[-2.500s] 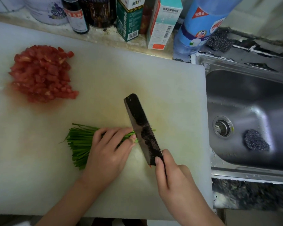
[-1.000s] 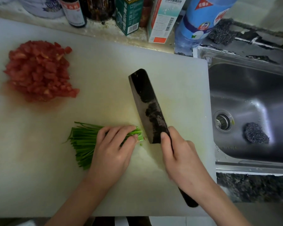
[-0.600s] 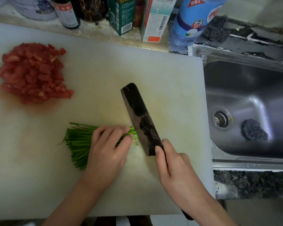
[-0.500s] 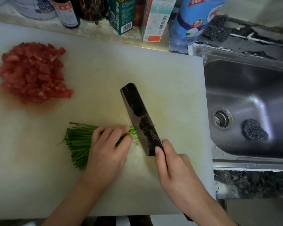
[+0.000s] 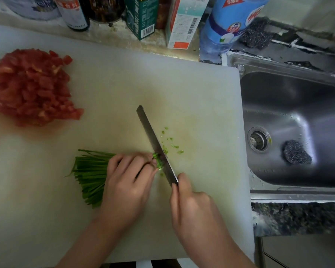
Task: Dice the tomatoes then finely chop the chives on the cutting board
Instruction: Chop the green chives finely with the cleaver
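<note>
Head view: the left hand (image 5: 124,182) lies over the chives (image 5: 89,171) on the board (image 5: 191,93), fingers curled round the bundle and pinning it down; the uncut ends fan out to the left of that hand. Just beyond its fingertips the knife (image 5: 155,146) stands edge down at the bundle's cut end, its blade running away from the right hand (image 5: 191,207), which is wrapped round the handle. Green bits (image 5: 170,144) lie just right of the blade. Diced tomatoes (image 5: 29,88) sit heaped well beyond the left hand, far left. A sink (image 5: 298,105) lies right of the right hand.
</note>
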The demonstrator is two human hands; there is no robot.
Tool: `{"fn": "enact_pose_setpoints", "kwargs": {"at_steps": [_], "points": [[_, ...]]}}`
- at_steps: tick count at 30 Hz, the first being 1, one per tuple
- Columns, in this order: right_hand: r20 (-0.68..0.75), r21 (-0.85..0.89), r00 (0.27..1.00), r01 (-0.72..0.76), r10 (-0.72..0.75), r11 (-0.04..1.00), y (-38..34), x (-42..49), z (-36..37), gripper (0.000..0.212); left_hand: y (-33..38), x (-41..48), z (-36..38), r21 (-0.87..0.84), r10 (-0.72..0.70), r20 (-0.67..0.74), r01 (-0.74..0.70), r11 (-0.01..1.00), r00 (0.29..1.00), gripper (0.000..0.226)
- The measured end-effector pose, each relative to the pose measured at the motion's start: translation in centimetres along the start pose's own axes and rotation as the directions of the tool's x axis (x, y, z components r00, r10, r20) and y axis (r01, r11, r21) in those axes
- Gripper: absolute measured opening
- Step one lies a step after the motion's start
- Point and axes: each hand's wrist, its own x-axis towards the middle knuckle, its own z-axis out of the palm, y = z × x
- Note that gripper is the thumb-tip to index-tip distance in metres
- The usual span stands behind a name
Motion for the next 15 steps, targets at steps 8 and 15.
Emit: {"fn": "enact_pose_setpoints", "kwargs": {"at_steps": [8, 15], "points": [[0.034, 0.01, 0.998, 0.047, -0.047, 0.999, -0.6, 1.3, -0.1, 0.021, 0.1, 0.1, 0.2, -0.024, -0.014, -0.009, 0.014, 1.0, 1.0, 0.018], [0.018, 0.355, 0.995, 0.085, -0.098, 0.931, 0.1, 3.2, -0.8, 0.022, 0.0, -0.1, 0.2, 0.016, -0.007, 0.005, 0.007, 1.0, 1.0, 0.014]]}}
